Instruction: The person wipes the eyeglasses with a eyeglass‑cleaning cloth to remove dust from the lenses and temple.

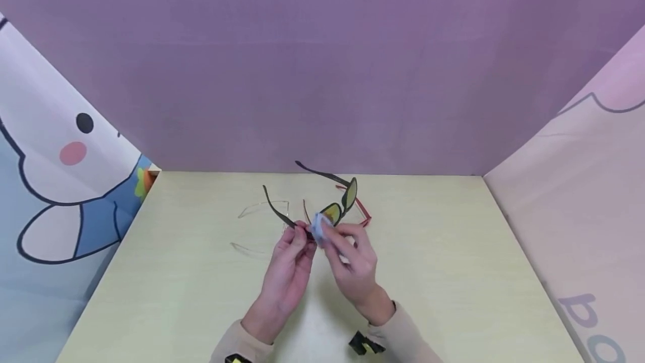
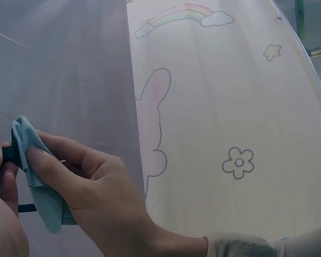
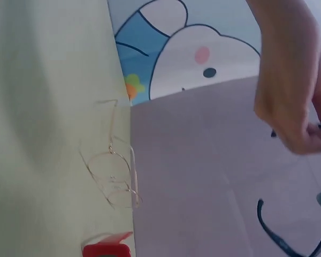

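A pair of dark-framed glasses [image 1: 350, 195] with yellow-green lenses is held up above the table, temples spread outward. My left hand [image 1: 287, 270] grips the frame near the left hinge between thumb and fingers. A light blue cloth [image 1: 319, 228] covers part of the left lens, pinched between the thumb and fingers of my right hand [image 1: 356, 265]. The left wrist view shows the folded cloth [image 2: 40, 182] hanging down from the right fingers. In the right wrist view one dark temple [image 3: 281, 243] shows below the left hand [image 3: 291, 91].
Thin wire-framed glasses [image 3: 111, 151] lie on the pale table [image 1: 443, 251] behind my hands. Red-framed glasses [image 1: 368, 218] lie to their right, partly hidden. A purple backdrop [image 1: 322, 71] rises at the table's far edge, with printed cloth panels on both sides.
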`<state>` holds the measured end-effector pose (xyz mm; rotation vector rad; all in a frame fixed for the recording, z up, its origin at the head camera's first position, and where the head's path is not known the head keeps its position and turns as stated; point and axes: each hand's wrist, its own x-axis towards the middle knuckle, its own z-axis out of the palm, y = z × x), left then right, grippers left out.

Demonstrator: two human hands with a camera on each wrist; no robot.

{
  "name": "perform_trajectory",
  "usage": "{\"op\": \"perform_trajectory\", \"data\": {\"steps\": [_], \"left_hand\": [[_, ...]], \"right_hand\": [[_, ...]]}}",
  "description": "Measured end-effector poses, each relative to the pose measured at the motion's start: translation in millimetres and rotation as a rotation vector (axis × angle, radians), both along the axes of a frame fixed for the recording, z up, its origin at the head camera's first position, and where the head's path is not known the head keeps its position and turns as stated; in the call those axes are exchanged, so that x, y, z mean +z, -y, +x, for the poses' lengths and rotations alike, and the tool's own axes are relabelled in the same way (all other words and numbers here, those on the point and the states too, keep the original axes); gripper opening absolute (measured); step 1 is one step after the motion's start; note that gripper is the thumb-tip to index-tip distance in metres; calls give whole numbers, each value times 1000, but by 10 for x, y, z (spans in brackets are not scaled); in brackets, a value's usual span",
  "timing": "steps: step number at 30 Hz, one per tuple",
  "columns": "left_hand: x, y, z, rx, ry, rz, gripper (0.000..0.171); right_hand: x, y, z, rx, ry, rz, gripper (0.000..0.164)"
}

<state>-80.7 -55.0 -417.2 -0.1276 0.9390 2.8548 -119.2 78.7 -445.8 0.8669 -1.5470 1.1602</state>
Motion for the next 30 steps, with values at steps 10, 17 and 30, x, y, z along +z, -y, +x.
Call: {"op": "perform_trajectory", "data": {"steps": [10,17,30], "left_hand": [[5,21,3,3,14,-5,8],[30,31,10,15,21,-14,9],[48,40,25,15,16,6,7]], "right_hand": [[19,-24,5,-47,98,-53,24],[15,10,-2,-19,-28,45,19],[-4,17,8,-51,-24,40,19]]}}
